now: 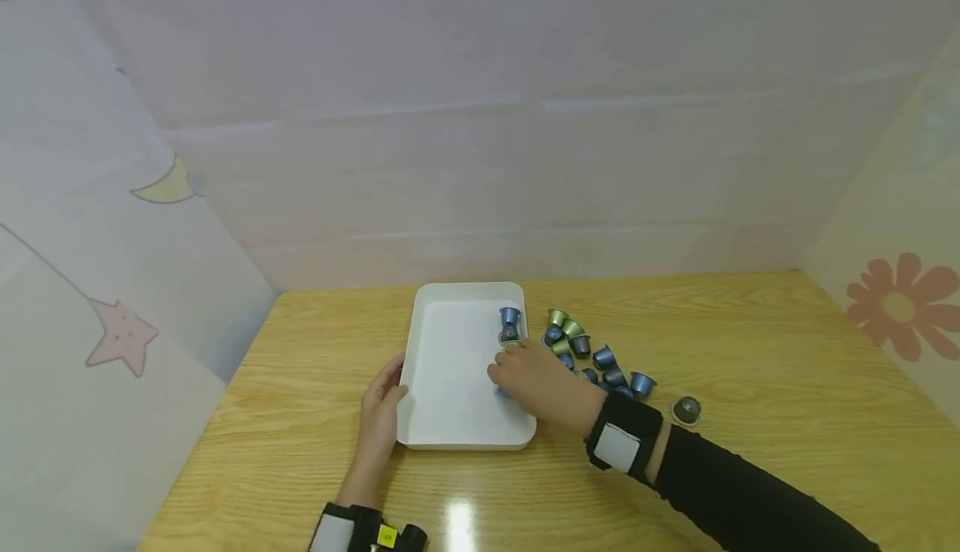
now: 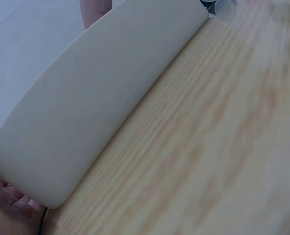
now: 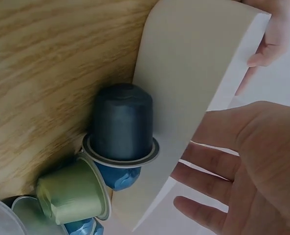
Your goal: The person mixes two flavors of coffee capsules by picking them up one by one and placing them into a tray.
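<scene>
A white tray (image 1: 457, 368) lies on the wooden table. My left hand (image 1: 382, 406) grips its left side, thumb at the rim and fingers along the outer wall. My right hand (image 1: 543, 381) reaches over the tray's right wall with its fingers down inside; in the right wrist view the tray wall (image 3: 184, 63) hides the fingertips. Along that inner side sit coffee capsules: a blue capsule (image 1: 510, 315), a dark capsule (image 1: 509, 333) and a partly covered green capsule (image 1: 512, 344). Another blue capsule (image 1: 504, 392) shows just below the right hand.
Several loose blue, green and dark capsules (image 1: 603, 358) are heaped right of the tray, some under my right forearm. One dark capsule (image 1: 686, 410) stands apart further right. A dark blue capsule (image 3: 122, 122) sits close against the tray's outer wall.
</scene>
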{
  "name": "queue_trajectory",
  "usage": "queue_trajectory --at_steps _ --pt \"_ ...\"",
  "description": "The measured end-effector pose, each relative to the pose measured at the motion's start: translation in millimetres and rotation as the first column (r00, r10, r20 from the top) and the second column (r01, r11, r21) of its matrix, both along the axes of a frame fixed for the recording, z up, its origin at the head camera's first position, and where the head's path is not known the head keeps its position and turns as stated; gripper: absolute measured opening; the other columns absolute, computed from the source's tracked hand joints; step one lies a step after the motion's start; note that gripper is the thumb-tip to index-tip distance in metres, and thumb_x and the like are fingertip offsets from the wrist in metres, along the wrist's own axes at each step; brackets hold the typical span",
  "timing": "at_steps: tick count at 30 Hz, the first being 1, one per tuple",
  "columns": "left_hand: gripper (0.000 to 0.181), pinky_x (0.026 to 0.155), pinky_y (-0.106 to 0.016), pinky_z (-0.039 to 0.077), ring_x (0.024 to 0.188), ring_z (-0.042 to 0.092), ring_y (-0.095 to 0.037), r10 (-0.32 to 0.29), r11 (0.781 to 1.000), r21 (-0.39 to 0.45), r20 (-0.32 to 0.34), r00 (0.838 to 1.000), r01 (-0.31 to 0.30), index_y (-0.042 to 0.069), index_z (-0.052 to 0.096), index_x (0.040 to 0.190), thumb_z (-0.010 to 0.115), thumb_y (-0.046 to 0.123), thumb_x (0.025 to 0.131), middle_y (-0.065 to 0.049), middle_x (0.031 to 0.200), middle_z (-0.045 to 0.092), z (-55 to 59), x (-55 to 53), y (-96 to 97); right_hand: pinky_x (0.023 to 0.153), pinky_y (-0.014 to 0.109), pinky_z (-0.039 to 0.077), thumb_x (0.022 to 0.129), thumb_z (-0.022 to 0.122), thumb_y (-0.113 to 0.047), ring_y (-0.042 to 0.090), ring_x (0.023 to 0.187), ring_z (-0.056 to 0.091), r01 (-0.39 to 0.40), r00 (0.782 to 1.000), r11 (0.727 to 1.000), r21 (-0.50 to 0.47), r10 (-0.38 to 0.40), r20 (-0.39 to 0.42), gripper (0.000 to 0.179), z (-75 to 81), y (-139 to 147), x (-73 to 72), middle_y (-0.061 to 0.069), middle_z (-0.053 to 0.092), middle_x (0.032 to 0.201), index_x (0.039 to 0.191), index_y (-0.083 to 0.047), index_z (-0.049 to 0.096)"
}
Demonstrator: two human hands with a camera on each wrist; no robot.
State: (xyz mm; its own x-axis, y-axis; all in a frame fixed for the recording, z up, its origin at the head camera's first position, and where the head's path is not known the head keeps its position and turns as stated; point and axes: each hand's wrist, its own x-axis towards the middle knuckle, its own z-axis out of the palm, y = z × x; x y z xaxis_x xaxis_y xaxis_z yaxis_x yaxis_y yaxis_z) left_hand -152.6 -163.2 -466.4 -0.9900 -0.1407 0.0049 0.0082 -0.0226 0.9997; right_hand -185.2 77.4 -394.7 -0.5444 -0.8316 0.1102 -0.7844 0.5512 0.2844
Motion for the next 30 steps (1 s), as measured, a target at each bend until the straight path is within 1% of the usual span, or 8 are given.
queue_trajectory --at_steps 6,10,15,20,24,26,28,30 --pt "0.047 0.091 -0.013 0.034 0.133 0.032 -0.026 -0.004 1.0 0.001 0.002 1.0 0.004 -0.001 0.038 0.139 0.037 -0.004 0.092 -0.017 0.144 0.035 -1.8 0.3 0.2 0.064 0.028 0.046 0.083 0.068 -0.014 0.013 0.073 0.056 0.001 1.0 0.999 -0.033 0.0 0.031 0.005 -4.8 -2.2 -7.5 -0.003 0.06 0.077 0.087 -0.014 0.064" --pt "0.046 0.091 -0.014 0.034 0.132 0.032 -0.025 0.002 1.0 -0.008 0.01 1.0 -0.002 0.001 0.039 0.138 0.037 -0.003 0.092 -0.015 0.144 0.036 -2.2 0.4 0.5 0.063 0.027 0.046 0.083 0.069 -0.015 0.012 0.073 0.057 0.005 0.999 0.999 -0.036 -0.003 0.032 0.006 -5.8 -1.8 -9.2 -0.003 0.061 0.077 0.087 -0.014 0.064" --pt "0.046 0.091 -0.014 0.035 0.131 0.033 -0.025 0.004 1.0 -0.004 0.008 1.0 -0.004 0.001 0.04 0.138 0.038 -0.003 0.092 -0.015 0.143 0.037 -1.0 0.6 0.1 0.062 0.026 0.044 0.081 0.07 -0.012 0.012 0.073 0.056 0.001 1.0 0.999 -0.048 0.0 0.028 0.008 -4.9 -0.7 -9.8 -0.003 0.061 0.077 0.087 -0.014 0.065" --pt "0.046 0.092 -0.014 0.033 0.132 0.031 -0.024 0.001 1.0 -0.003 0.008 1.0 -0.001 0.0 0.039 0.139 0.038 -0.002 0.093 -0.016 0.144 0.035 -0.8 0.6 -0.6 0.065 0.028 0.047 0.08 0.07 -0.01 0.012 0.074 0.058 0.002 1.0 0.998 -0.058 -0.001 0.014 0.009 -3.8 -0.3 -9.0 -0.003 0.062 0.078 0.088 -0.014 0.066" --pt "0.046 0.093 -0.015 0.033 0.132 0.032 -0.024 0.001 1.0 -0.011 0.011 1.0 -0.001 0.0 0.039 0.139 0.038 -0.002 0.093 -0.016 0.144 0.036 -1.6 0.0 -0.9 0.072 0.031 0.049 0.081 0.07 -0.012 0.014 0.08 0.06 0.041 0.998 0.997 -0.065 -0.038 0.045 0.013 -3.1 0.0 -8.5 -0.001 0.064 0.085 0.093 -0.014 0.067" --pt "0.046 0.092 -0.014 0.034 0.132 0.033 -0.023 0.004 1.0 -0.01 0.014 1.0 -0.004 0.001 0.04 0.138 0.038 -0.003 0.092 -0.015 0.144 0.036 -2.2 -0.6 -1.1 0.072 0.031 0.05 0.08 0.071 -0.014 0.015 0.081 0.061 0.067 0.995 0.994 -0.085 -0.061 0.075 0.016 -2.8 1.2 -8.4 -0.001 0.064 0.086 0.096 -0.014 0.067" --pt "0.046 0.092 -0.014 0.034 0.131 0.033 -0.022 0.007 1.0 -0.013 0.014 1.0 -0.006 0.002 0.041 0.138 0.038 -0.003 0.092 -0.013 0.143 0.037 -2.9 -1.3 -1.1 0.072 0.032 0.049 0.079 0.072 -0.017 0.015 0.083 0.06 0.105 0.989 0.989 -0.108 -0.092 0.118 0.02 -0.3 3.0 -7.6 -0.001 0.064 0.089 0.098 -0.014 0.066" --pt "0.047 0.092 -0.015 0.035 0.131 0.034 -0.021 0.01 1.0 -0.014 0.019 1.0 -0.01 0.002 0.041 0.138 0.038 -0.003 0.092 -0.012 0.143 0.038 -3.1 -1.6 -1.0 0.072 0.031 0.049 0.078 0.074 -0.018 0.016 0.084 0.061 0.155 0.977 0.98 -0.125 -0.133 0.164 0.024 3.7 4.9 -6.8 -0.001 0.064 0.092 0.101 -0.014 0.066"
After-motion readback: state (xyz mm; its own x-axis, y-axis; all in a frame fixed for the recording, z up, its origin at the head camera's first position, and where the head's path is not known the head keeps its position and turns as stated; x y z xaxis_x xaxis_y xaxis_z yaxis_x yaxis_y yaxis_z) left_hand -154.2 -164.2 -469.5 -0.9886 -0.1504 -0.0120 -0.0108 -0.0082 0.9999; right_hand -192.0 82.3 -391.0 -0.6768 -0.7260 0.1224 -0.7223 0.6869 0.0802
